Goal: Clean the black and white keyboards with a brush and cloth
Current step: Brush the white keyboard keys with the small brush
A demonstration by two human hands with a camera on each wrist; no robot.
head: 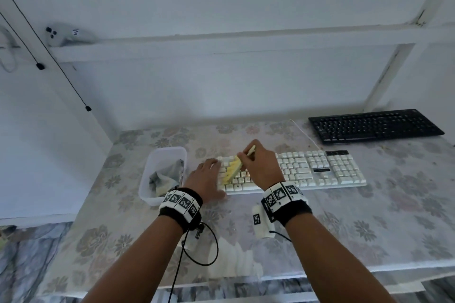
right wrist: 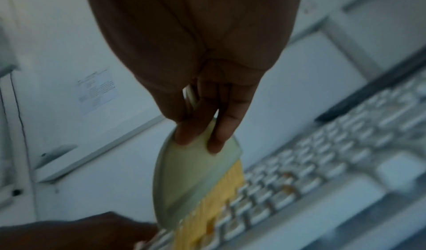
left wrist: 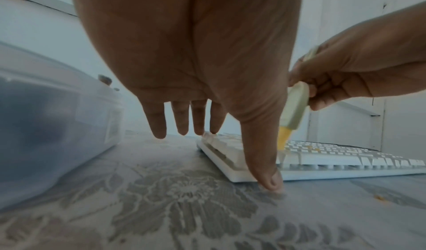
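Observation:
A white keyboard (head: 320,171) lies across the middle of the floral table. My right hand (head: 261,165) grips a pale green brush (head: 232,167) with yellow bristles, which touch the keyboard's left keys; the brush (right wrist: 191,181) and keyboard (right wrist: 334,172) show blurred in the right wrist view. My left hand (head: 206,179) rests with straight fingers on the keyboard's left end, its thumb (left wrist: 265,163) down on the table by the keyboard (left wrist: 345,161). The brush (left wrist: 292,112) shows there too. A black keyboard (head: 374,125) lies at the far right. A grey cloth (head: 167,177) sits in a clear tub.
The clear plastic tub (head: 161,155) stands just left of my left hand. A white cable (head: 305,134) runs from the white keyboard toward the wall. A white shelf frame (head: 246,42) spans above the table. Crumbs dot the table near the black keyboard.

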